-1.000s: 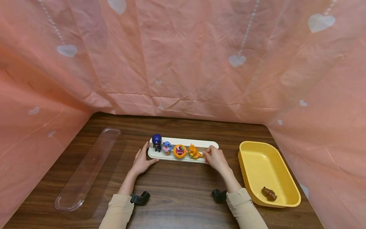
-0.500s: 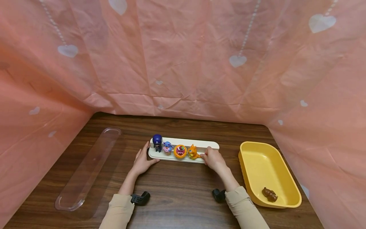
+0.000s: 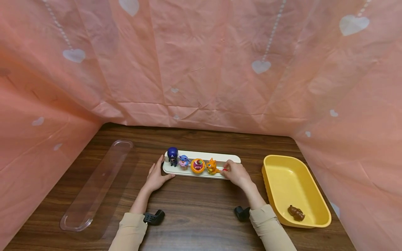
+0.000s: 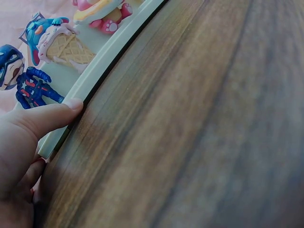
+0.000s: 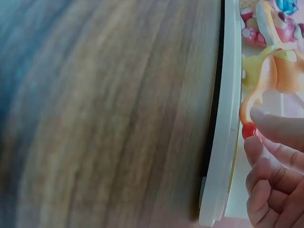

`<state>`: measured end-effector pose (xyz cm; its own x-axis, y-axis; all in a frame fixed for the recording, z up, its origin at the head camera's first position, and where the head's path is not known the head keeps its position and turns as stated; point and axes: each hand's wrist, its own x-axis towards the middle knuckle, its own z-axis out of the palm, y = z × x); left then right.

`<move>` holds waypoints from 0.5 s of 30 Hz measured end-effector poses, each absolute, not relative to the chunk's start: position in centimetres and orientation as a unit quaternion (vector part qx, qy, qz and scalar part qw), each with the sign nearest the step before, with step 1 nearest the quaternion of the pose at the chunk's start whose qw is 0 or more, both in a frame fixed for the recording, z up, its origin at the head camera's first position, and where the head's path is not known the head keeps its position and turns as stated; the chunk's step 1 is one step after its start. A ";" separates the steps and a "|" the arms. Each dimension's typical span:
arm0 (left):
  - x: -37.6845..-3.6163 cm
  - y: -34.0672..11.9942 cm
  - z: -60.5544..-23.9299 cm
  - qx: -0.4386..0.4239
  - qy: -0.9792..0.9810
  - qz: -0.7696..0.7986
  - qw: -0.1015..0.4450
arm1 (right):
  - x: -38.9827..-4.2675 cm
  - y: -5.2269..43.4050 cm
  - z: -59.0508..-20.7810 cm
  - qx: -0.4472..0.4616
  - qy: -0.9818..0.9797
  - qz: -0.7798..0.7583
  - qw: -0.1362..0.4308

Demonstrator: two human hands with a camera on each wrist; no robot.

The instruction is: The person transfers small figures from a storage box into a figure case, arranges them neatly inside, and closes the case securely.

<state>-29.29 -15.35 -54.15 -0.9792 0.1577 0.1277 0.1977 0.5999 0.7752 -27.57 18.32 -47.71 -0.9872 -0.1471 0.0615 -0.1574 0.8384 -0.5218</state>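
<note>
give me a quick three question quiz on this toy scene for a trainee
1. How many small toy figures stand on the long white tray?
2. True or false: the left hand lifts the blue helmeted figure.
3. Which part of the orange cat figure does the right hand pinch: A head, B red-tipped tail, C paw?

Key
1. Four.
2. False: it rests against the tray's left end, thumb on the near rim.
3. B.

Elsewhere, the yellow plastic tub holds a brown toy, and a clear lid lies left.
</note>
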 end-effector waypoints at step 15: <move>-29.3 -15.4 -54.0 -0.096 -0.894 -0.437 0.012 | -28.2 17.6 -46.6 0.210 -0.898 0.385 0.029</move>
